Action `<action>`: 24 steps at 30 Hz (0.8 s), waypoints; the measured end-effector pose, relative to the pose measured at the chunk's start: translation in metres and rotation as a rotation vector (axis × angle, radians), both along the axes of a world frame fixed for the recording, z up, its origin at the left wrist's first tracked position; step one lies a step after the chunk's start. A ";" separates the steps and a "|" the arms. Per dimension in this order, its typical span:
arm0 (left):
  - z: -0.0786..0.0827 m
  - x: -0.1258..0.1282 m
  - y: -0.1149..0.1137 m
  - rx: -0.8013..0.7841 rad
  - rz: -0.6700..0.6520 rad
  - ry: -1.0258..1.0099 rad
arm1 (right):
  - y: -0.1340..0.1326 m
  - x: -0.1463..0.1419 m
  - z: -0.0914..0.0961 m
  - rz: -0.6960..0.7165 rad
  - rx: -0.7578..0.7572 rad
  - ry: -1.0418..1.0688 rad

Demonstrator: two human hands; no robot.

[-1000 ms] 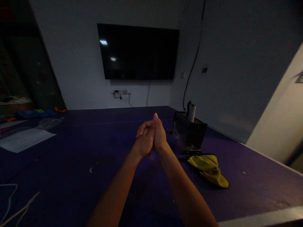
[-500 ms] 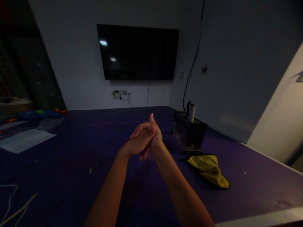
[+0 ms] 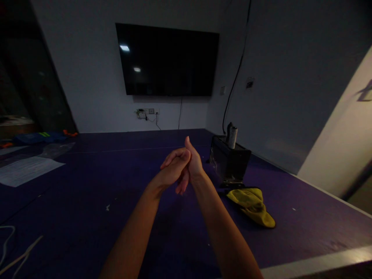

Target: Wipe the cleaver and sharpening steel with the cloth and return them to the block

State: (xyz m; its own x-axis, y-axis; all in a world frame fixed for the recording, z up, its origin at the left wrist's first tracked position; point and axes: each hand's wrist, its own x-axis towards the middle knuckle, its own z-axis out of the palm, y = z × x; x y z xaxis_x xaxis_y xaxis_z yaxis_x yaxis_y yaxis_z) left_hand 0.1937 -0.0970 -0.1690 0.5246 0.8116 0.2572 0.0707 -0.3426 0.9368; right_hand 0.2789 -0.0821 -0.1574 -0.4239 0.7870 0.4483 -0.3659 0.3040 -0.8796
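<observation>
My left hand (image 3: 173,170) and my right hand (image 3: 194,162) are clasped together in mid-air over the purple table (image 3: 95,182). Fingers of each are wrapped round the other, and the right thumb points up. Between the palms no object shows, though the inner sides are hidden. To the right of the hands stands a black box (image 3: 231,164) with a pale cylinder (image 3: 233,138) on its top. Nearer to me lies a crumpled yellow cloth (image 3: 251,203) with a dark edge, apart from both hands.
A sheet of paper (image 3: 27,170) and clear plastic (image 3: 58,149) lie at the left, with a blue item (image 3: 37,138) behind them. Pale cords (image 3: 26,254) cross the near left corner. A large screen (image 3: 170,62) hangs on the far wall.
The clasped hands keep their hold, with slight shifts at the wrists and fingers. The whole view has tilted down a little, and the scene sits slightly further left.
</observation>
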 end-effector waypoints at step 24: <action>0.015 -0.069 0.024 0.143 0.576 -0.017 | 0.034 0.050 -0.003 -0.691 0.316 -0.167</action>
